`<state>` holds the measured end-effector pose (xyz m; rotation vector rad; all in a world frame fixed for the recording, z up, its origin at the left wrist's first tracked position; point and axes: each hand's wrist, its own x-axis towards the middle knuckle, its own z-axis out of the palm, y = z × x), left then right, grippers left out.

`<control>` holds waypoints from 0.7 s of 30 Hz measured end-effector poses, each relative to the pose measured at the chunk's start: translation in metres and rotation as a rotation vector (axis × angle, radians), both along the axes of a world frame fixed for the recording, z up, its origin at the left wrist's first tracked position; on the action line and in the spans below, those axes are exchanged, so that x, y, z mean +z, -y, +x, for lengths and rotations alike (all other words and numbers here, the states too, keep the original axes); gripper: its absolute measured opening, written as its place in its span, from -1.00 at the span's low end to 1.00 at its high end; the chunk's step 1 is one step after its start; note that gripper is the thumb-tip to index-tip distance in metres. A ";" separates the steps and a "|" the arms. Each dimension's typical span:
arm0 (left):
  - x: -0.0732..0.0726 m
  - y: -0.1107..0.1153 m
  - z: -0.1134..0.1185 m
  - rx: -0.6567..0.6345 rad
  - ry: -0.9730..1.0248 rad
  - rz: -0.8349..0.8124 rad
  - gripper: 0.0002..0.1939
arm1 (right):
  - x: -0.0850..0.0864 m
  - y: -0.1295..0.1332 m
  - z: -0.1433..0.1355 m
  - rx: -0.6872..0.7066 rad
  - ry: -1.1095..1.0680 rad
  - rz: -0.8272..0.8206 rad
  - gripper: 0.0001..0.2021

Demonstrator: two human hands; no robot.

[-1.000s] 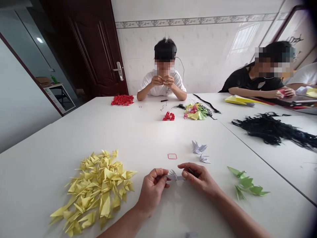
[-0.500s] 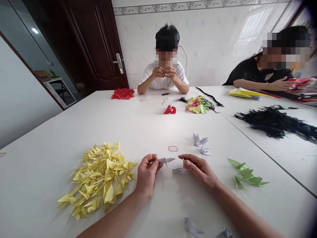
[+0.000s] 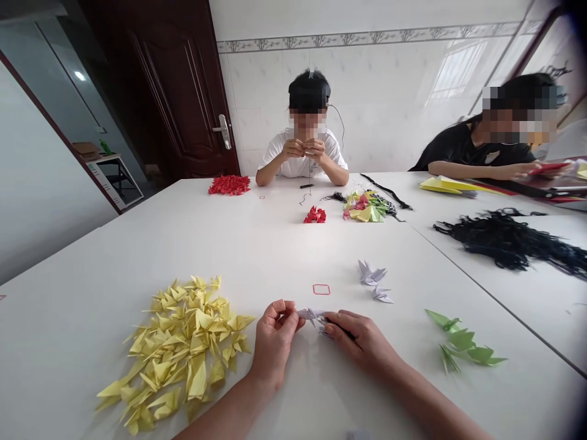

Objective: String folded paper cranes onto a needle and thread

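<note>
Pinched in my left hand [image 3: 275,339] is one end of a pale lilac folded paper bird [image 3: 312,315], held just above the white table. My right hand [image 3: 362,339] is closed at the bird's other end, fingertips touching or very near it; a thin dark item shows between its fingers, too hidden to name. Another lilac piece lies partly hidden under the right fingertips. Beyond my right hand rest more lilac birds [image 3: 372,274]. A large pile of yellow paper birds [image 3: 183,351] spreads to the left, and green ones [image 3: 465,342] lie to the right.
Across the white table [image 3: 137,244], a person [image 3: 305,153] holds something small in both hands. Red pieces [image 3: 229,184] and mixed coloured pieces [image 3: 367,206] lie nearby. Black cords [image 3: 513,238] are heaped at the right, near a second person [image 3: 481,150] handling red paper.
My right hand has moved left to the lilac bird, closing the gap between my hands. The view has tilted up, so the table items sit lower.
</note>
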<state>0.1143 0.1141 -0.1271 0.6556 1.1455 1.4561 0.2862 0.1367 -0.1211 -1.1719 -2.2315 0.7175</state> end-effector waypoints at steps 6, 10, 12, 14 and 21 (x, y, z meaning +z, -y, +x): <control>-0.002 0.002 0.000 -0.036 -0.043 0.022 -0.83 | -0.003 0.001 -0.002 0.002 0.070 0.023 -0.66; -0.002 0.001 0.000 -0.025 -0.037 -0.003 -0.81 | -0.004 0.000 -0.002 -0.003 0.046 0.027 -0.68; -0.001 0.001 0.000 -0.020 -0.029 -0.009 -0.81 | -0.005 0.000 -0.001 -0.005 0.035 0.024 -0.69; -0.001 0.001 0.000 -0.022 -0.024 -0.007 -0.81 | -0.005 0.000 0.000 -0.005 0.028 0.024 -0.68; -0.002 0.000 0.001 -0.019 -0.013 0.011 -0.83 | -0.006 0.000 0.002 -0.012 0.036 0.026 -0.67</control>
